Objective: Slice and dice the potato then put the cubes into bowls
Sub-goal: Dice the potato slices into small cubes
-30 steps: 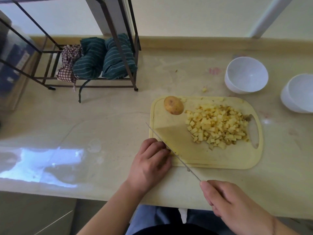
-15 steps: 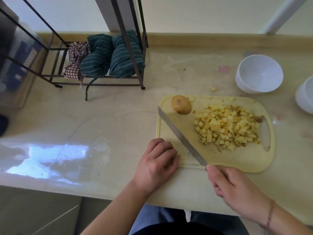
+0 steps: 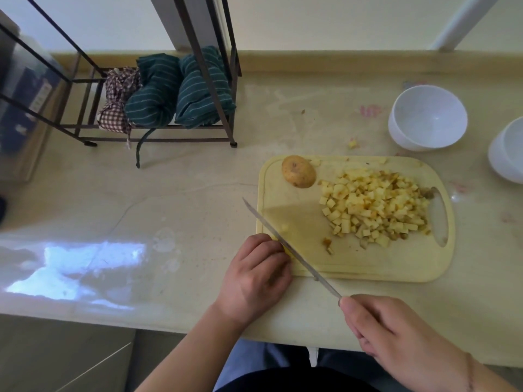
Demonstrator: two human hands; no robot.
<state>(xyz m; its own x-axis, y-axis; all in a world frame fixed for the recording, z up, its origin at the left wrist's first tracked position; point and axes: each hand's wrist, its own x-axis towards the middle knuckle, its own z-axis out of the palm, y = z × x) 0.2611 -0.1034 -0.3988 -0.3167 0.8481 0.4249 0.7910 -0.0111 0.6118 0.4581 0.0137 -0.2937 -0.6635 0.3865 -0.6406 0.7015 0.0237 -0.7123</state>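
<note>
Dicing nearly done: left hand fingers curl over a last potato piece; right hand grips the knife; next, cubes go into bowls.

Yellow cutting board on a pale counter, with a pile of potato cubes and an unpeeled potato piece. Left hand curled at the board's near left corner, fingertips against the knife. Right hand gripping the handle. Two white bowls at far right.
</note>
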